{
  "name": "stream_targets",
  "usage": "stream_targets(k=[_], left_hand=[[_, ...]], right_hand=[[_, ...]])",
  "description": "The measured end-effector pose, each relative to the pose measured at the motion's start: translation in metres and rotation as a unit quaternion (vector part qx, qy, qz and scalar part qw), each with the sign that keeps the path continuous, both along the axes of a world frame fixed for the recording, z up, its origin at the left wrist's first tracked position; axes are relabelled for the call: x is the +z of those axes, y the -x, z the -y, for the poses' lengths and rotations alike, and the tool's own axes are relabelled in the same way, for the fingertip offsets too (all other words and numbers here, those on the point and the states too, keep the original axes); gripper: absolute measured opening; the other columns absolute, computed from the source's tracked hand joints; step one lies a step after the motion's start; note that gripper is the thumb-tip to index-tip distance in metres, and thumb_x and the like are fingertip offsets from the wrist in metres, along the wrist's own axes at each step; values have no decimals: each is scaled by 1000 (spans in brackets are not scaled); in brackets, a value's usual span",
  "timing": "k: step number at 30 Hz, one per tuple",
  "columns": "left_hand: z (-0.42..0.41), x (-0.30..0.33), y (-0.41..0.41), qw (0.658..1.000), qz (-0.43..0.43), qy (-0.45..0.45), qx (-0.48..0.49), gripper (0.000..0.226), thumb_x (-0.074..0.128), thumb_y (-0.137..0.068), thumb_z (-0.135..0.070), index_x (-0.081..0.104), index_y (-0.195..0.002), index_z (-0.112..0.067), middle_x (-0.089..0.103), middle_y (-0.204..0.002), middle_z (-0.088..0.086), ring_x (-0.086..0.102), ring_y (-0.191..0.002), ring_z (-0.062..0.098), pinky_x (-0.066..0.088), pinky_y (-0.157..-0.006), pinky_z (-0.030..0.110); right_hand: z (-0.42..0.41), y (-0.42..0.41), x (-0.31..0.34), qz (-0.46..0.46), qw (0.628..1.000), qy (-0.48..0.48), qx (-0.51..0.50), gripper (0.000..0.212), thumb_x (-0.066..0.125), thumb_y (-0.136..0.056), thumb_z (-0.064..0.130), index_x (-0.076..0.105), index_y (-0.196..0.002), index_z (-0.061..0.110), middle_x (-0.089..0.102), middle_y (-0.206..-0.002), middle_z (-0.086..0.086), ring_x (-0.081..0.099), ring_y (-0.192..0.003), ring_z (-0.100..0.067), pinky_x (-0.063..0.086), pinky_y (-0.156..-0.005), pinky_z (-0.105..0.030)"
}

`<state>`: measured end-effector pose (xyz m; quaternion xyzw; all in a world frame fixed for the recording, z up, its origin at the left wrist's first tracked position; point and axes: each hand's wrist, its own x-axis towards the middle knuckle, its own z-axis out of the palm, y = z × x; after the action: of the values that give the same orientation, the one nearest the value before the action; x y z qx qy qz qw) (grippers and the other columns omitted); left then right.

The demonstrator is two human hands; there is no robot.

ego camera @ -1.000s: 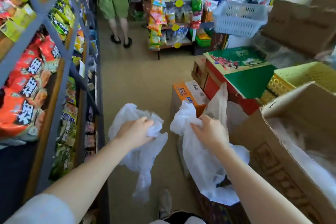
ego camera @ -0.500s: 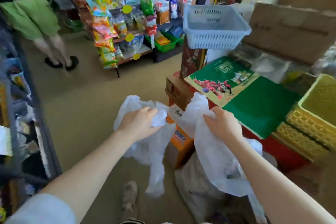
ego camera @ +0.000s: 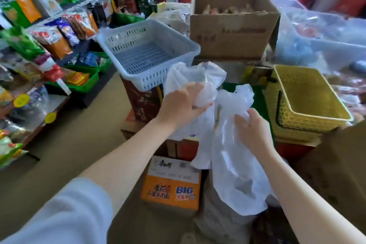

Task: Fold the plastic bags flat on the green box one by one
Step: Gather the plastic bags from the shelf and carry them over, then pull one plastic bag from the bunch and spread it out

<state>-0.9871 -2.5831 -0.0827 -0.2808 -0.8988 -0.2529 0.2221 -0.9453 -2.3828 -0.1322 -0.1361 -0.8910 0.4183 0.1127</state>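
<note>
My left hand (ego camera: pixel 183 103) grips a crumpled white plastic bag (ego camera: pixel 195 77) by its bunched top; the rest of it hangs below my fist. My right hand (ego camera: pixel 251 127) grips a second white plastic bag (ego camera: pixel 235 166) near its top, and that bag hangs long toward the floor. Both bags are held up in front of the green box (ego camera: pixel 258 99), of which only a narrow green strip shows between the bags and the yellow basket. The bags hide most of its top.
A pale blue-grey plastic basket (ego camera: pixel 146 53) stands behind my left hand. A yellow basket (ego camera: pixel 309 97) sits to the right of the green box. An open cardboard box (ego camera: pixel 233 24) is at the back. An orange noodle carton (ego camera: pixel 172 182) stands below. Snack shelves (ego camera: pixel 45 31) line the left.
My view has swung right and closer to the boxes. Both hands have moved forward with their bags, over the green box, and come nearer to each other.
</note>
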Motion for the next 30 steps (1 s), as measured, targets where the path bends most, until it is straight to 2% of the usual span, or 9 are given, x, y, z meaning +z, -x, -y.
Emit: stream_targets(k=[6,9,11,14,18,21,26,28,30], left_hand=[[-56,19,102,990,-115,-7,-76,37,47,-85,-47,42,-104,-16,64,-92,11,61,-63,23,35,-52,17],[-73,-5,164,992,-107,-15,-65,41,53,-86,-42,47,-111,-9,61,-94,15,61,-72,30,40,-59,26],[-83,-39,203,998,20,47,-43,46,57,-87,-35,47,-122,-7,58,-110,18,58,-94,34,43,-76,38],[-89,-110,247,942,250,225,-13,47,52,-90,-30,38,-132,-14,44,-136,12,42,-122,31,33,-96,39],[-90,-173,270,905,337,255,-42,38,46,-93,-26,38,-129,-14,43,-138,12,42,-122,33,36,-95,40],[-89,-185,278,915,336,217,-59,59,53,-89,-34,27,-139,-16,26,-149,10,31,-132,31,28,-104,40],[-66,-167,275,972,188,73,-123,73,59,-88,-32,16,-146,-22,10,-155,7,11,-141,24,6,-109,30],[-59,-170,280,964,142,117,-190,73,57,-89,-25,10,-146,-31,4,-156,5,5,-140,19,5,-108,30],[-62,-181,287,943,122,195,-240,79,53,-91,-22,-3,-144,-37,-7,-155,0,-6,-140,18,5,-111,35]], right_hand=[[-26,71,10,-51,996,40,-57,18,51,-91,32,53,-96,15,62,-87,-3,59,-78,-23,49,-68,-38],[-37,119,4,-49,995,44,-75,14,51,-93,32,51,-96,18,60,-88,0,60,-82,-22,51,-72,-39],[-41,144,-7,-30,996,24,-79,18,50,-94,31,52,-104,16,59,-93,1,59,-85,-21,51,-76,-40],[-47,166,-34,27,996,5,-89,34,50,-95,31,51,-123,12,59,-106,-4,56,-93,-20,48,-81,-37],[-54,178,-64,57,990,-9,-126,37,47,-95,33,49,-126,14,58,-118,-8,56,-106,-26,43,-83,-32],[-48,195,-76,32,987,-38,-154,33,45,-98,28,49,-127,13,58,-119,-7,56,-104,-24,41,-80,-27],[-36,259,-100,60,984,-106,-132,21,37,-99,23,49,-115,16,58,-109,-9,58,-95,-31,52,-76,-46],[-36,277,-112,185,976,-105,-53,31,37,-99,23,42,-129,15,51,-126,-15,56,-103,-33,50,-85,-46],[-39,276,-119,213,970,-117,-4,38,40,-98,19,38,-136,15,40,-139,-16,51,-114,-33,46,-93,-40]])
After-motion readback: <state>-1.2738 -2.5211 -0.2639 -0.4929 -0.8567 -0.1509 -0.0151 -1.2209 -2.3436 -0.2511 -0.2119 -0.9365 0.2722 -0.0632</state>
